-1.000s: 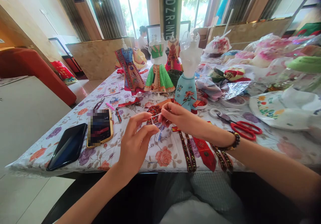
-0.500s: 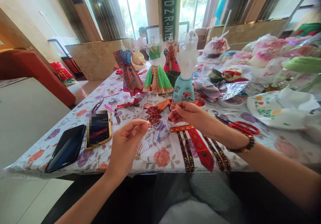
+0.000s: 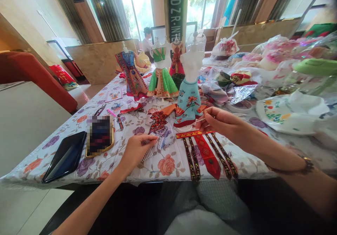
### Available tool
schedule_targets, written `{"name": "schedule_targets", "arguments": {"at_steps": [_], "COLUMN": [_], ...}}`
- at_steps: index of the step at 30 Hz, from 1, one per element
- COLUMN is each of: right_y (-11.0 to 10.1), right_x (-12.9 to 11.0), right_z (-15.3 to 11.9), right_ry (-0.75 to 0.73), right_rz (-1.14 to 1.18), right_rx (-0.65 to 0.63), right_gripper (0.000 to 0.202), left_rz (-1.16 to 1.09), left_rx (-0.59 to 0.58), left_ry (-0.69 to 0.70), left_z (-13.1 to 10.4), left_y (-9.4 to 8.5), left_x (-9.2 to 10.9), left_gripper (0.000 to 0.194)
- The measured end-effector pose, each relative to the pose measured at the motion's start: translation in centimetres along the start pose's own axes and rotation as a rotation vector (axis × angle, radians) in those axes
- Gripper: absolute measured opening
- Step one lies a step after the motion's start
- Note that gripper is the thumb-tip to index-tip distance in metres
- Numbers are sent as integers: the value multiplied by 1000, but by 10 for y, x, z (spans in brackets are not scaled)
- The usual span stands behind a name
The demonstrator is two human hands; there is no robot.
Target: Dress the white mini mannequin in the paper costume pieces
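My right hand (image 3: 219, 122) pinches a short strip of small white pearl beads (image 3: 200, 119) beside the hem of a light blue flowered doll skirt (image 3: 189, 99). That skirt is on a white mannequin (image 3: 193, 64) with a bare torso. My left hand (image 3: 138, 149) is closed low over the table, thumb and fingertips together; what they hold, if anything, is too small to make out. Partly under it lies a sheet of pearl beads (image 3: 149, 154). Blue bead strips (image 3: 163, 138) and a red patterned cloth piece (image 3: 158, 121) are just past its fingertips.
Dressed mannequins in blue (image 3: 130, 73) and green (image 3: 162, 82) stand behind. A red belt piece with dark ribbons (image 3: 207, 152) lies in front. Two phones, a black one (image 3: 64, 156) and a yellow-cased one (image 3: 112, 147), lie left. Bagged fabrics (image 3: 276, 57) and a white embroidered cloth (image 3: 292, 113) fill the right.
My right hand has moved right, from in front of the skirt to beside its hem, with the bead strip showing. My left hand has lowered toward the bead sheet.
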State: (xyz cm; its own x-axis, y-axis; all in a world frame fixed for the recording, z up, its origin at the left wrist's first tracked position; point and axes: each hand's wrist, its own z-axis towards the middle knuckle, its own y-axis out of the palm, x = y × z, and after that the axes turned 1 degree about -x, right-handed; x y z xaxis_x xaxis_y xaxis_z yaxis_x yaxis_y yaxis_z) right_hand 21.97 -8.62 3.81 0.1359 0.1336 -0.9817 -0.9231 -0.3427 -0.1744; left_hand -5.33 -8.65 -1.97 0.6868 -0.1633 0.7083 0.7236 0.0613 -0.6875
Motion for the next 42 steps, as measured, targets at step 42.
{"name": "schedule_targets", "arguments": {"at_steps": [42], "right_y": [-2], "right_x": [7], "right_z": [0], "right_ry": [-1], "right_rz": [102], "right_rx": [-3], "right_gripper": [31], "left_rz": [98], "left_rx": [-160], "left_ry": [22], "left_z": [16], "left_y": [-6], "left_x": [-5], "left_gripper": [21]}}
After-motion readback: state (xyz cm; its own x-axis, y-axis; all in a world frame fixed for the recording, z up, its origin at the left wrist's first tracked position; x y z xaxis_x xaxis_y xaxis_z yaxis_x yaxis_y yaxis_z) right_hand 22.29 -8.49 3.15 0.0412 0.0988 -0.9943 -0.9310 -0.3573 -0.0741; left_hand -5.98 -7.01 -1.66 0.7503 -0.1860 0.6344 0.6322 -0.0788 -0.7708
